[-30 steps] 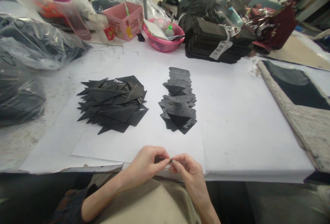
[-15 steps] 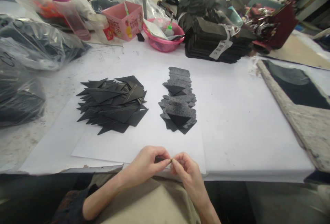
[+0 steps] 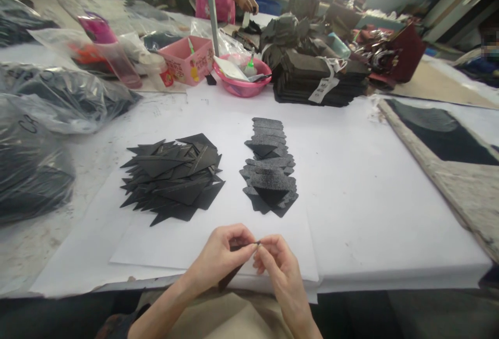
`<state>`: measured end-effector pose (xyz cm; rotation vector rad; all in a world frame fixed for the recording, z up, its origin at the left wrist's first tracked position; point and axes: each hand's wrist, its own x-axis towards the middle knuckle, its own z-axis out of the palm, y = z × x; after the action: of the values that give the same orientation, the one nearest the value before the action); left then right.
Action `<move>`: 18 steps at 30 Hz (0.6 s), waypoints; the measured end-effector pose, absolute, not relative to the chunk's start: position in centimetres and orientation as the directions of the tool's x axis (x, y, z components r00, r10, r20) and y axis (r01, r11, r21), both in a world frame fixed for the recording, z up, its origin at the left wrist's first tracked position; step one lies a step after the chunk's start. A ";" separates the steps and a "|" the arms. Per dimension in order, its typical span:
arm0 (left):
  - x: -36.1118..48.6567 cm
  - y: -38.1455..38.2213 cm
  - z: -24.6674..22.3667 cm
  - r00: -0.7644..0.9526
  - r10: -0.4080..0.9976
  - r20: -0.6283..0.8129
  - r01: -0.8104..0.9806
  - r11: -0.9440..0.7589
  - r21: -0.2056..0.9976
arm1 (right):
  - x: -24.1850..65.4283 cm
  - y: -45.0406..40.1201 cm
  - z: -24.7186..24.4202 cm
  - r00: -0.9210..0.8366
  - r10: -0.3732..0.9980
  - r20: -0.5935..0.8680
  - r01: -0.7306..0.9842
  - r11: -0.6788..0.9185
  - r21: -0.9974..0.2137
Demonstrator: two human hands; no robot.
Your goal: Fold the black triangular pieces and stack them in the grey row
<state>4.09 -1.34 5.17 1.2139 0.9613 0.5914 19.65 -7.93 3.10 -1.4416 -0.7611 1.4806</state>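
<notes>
Close to the table's front edge, my left hand [image 3: 230, 248] and my right hand [image 3: 278, 261] meet with thumbs and fingertips pinched together. Between them is a dark piece of material [image 3: 231, 276], which shows below my left hand; most of it is hidden by my fingers. Beyond my left hand lies a heap of black pointed pieces [image 3: 171, 178]. Straight ahead of my hands runs an overlapping row of speckled grey strips [image 3: 268, 170], with a few black triangular pieces [image 3: 272, 196] on it.
White paper [image 3: 351, 214] covers the table. Plastic bags [image 3: 35, 157] of dark material lie left. Behind stand a pink box [image 3: 189, 61], a pink basin [image 3: 244, 87] and a stack of black pieces [image 3: 319, 84]. A board [image 3: 448, 172] lies right. Across the table, a person's hands [image 3: 245, 3] hold something.
The view has tilted up, so a person across the table now shows. My hands stay pinched together, and more of the dark piece shows below my left hand.
</notes>
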 end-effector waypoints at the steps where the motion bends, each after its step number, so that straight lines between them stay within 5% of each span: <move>1: 4.0 -1.2 5.0 0.482 0.823 -0.301 0.096 0.292 0.952 | 19.5 -7.8 3.3 0.091 0.907 -0.411 -0.133 -0.398 -0.908; 5: 3.7 -0.9 4.6 0.452 0.829 -0.330 0.029 0.356 0.934 | 18.8 -7.4 4.0 0.015 0.935 -0.355 0.052 -0.356 -0.933; 18: 3.1 -0.8 4.3 0.388 0.861 -0.329 -0.015 0.363 0.932 | 17.0 -6.6 4.2 0.004 0.969 -0.246 0.238 -0.240 -0.941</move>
<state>3.12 -0.84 4.32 1.0436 1.0135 0.7099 17.01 -6.62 4.19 -1.5622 -1.2786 1.2886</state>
